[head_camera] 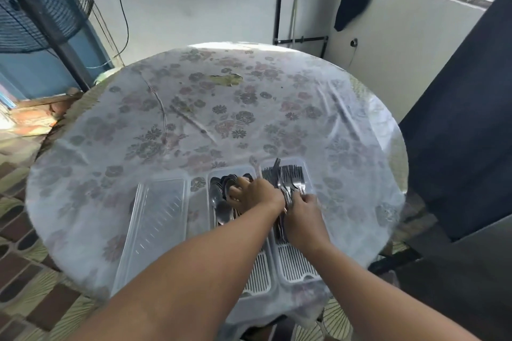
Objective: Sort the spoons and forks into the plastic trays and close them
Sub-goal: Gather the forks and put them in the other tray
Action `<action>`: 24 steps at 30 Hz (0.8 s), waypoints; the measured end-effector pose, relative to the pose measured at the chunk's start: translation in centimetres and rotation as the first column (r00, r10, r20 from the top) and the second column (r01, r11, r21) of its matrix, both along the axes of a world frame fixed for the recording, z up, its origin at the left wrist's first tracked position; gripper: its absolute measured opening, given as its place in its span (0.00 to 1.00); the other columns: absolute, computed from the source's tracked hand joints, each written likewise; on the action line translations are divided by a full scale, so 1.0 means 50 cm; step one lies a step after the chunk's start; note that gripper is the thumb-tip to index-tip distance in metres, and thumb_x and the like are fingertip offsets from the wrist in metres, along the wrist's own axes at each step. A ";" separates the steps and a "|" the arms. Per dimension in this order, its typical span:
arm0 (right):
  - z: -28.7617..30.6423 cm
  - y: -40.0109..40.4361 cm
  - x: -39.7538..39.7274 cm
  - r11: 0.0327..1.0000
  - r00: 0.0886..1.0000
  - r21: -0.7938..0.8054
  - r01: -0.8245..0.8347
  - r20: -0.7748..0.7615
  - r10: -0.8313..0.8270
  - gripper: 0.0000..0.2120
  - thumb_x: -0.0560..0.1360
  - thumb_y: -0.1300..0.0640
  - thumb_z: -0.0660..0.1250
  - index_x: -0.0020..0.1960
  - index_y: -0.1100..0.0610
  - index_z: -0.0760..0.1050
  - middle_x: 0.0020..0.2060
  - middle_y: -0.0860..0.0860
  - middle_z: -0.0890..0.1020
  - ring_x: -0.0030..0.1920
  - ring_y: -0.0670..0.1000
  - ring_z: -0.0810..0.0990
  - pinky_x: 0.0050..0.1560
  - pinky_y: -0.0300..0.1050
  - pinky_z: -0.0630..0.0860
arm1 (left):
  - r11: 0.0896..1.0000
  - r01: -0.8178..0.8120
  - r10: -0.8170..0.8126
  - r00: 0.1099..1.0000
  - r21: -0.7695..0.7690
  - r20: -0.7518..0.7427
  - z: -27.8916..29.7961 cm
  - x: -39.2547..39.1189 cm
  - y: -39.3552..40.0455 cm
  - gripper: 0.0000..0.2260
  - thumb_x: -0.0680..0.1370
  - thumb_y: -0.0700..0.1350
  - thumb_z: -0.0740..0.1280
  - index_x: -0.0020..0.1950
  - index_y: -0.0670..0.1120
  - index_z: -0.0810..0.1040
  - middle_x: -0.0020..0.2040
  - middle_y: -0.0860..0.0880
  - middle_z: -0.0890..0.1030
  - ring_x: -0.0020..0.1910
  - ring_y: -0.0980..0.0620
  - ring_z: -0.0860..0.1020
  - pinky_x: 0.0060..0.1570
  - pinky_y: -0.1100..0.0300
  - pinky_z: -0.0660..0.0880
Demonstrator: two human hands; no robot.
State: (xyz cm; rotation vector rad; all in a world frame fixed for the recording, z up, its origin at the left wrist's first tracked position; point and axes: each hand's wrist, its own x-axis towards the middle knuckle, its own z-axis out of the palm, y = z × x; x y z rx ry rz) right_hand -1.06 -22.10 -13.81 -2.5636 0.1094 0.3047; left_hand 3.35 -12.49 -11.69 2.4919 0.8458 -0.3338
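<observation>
Both hands were at the cutlery trays, the right hand (pixel 302 212) gripping a bundle of forks (pixel 291 183) and the left hand (pixel 253 194) curled among the spoons (pixel 221 194).

Right-hand fingers were closed round the fork handles, with the tines fanning up and away from the grip over the far end of the right tray (pixel 297 266). Left-hand fingers were bent down onto the spoon bowls in the middle tray (pixel 259 277), just beside the fork bundle; whether they actually pinched a spoon could not be told. Near ends of both trays showed bare slotted floors. A clear lid (pixel 155 227) lay flat to the left of the trays, apart from either hand. All stood on a round table (pixel 194 108) with a flowered, plastic-covered cloth.
</observation>
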 end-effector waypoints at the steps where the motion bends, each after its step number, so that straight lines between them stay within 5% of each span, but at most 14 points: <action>1: -0.001 -0.002 0.003 0.999 0.999 -0.039 -0.036 0.013 0.037 0.21 0.75 0.67 0.59 0.68 0.61 0.68 0.63 0.59 0.69 0.63 0.62 0.69 0.59 0.52 0.71 | 1.000 0.017 -0.017 1.000 0.025 0.020 -0.007 0.001 0.000 0.12 0.76 0.55 0.68 0.56 0.56 0.84 0.70 0.48 0.64 0.68 0.39 0.60 0.73 0.41 0.54; 4: -0.004 -0.014 0.014 0.979 0.990 -0.157 -0.131 0.039 0.139 0.40 0.73 0.69 0.63 0.82 0.61 0.51 0.67 0.60 0.66 0.68 0.63 0.67 0.63 0.51 0.71 | 0.984 0.099 -0.116 0.987 0.149 0.109 -0.032 -0.003 -0.001 0.10 0.76 0.58 0.70 0.53 0.56 0.85 0.68 0.47 0.64 0.65 0.40 0.60 0.71 0.43 0.55; 7: -0.007 -0.016 0.023 0.953 0.978 -0.238 -0.187 0.042 0.203 0.41 0.75 0.69 0.62 0.83 0.62 0.46 0.69 0.60 0.64 0.69 0.63 0.67 0.63 0.52 0.72 | 0.951 0.173 -0.232 0.947 0.257 0.221 -0.049 -0.013 0.002 0.08 0.76 0.54 0.71 0.53 0.55 0.80 0.67 0.45 0.64 0.64 0.41 0.60 0.69 0.44 0.57; 11: -0.024 -0.011 0.030 0.938 0.971 -0.277 -0.207 0.061 0.232 0.36 0.77 0.64 0.61 0.81 0.65 0.49 0.69 0.63 0.62 0.67 0.64 0.64 0.64 0.56 0.73 | 0.881 0.323 -0.423 0.866 0.346 0.269 -0.040 -0.025 0.020 0.13 0.77 0.57 0.69 0.59 0.55 0.78 0.71 0.44 0.61 0.67 0.39 0.58 0.71 0.42 0.53; 16: -0.013 -0.023 0.041 0.895 0.932 -0.351 -0.275 0.132 0.338 0.30 0.79 0.61 0.58 0.80 0.58 0.58 0.69 0.60 0.64 0.68 0.62 0.64 0.62 0.55 0.74 | 0.728 0.515 -0.623 0.772 0.451 0.125 -0.019 -0.022 0.048 0.14 0.80 0.59 0.63 0.63 0.60 0.82 0.77 0.44 0.54 0.74 0.36 0.52 0.76 0.39 0.41; 19: -0.007 -0.034 0.051 0.774 0.873 -0.567 -0.280 0.185 0.451 0.24 0.78 0.55 0.57 0.74 0.53 0.69 0.67 0.56 0.70 0.66 0.59 0.66 0.62 0.55 0.66 | 0.700 0.540 -0.634 0.772 0.468 0.057 -0.010 -0.015 0.047 0.17 0.80 0.63 0.63 0.61 0.57 0.83 0.78 0.43 0.52 0.76 0.36 0.50 0.76 0.39 0.38; 24: -0.012 -0.061 0.073 0.732 0.883 -0.628 -0.265 0.147 0.446 0.27 0.78 0.53 0.57 0.77 0.50 0.64 0.74 0.53 0.65 0.73 0.57 0.60 0.72 0.61 0.49 | 0.657 0.588 -0.689 0.722 0.472 0.061 -0.018 -0.026 0.038 0.20 0.79 0.62 0.64 0.70 0.61 0.73 0.78 0.43 0.50 0.76 0.37 0.47 0.74 0.39 0.34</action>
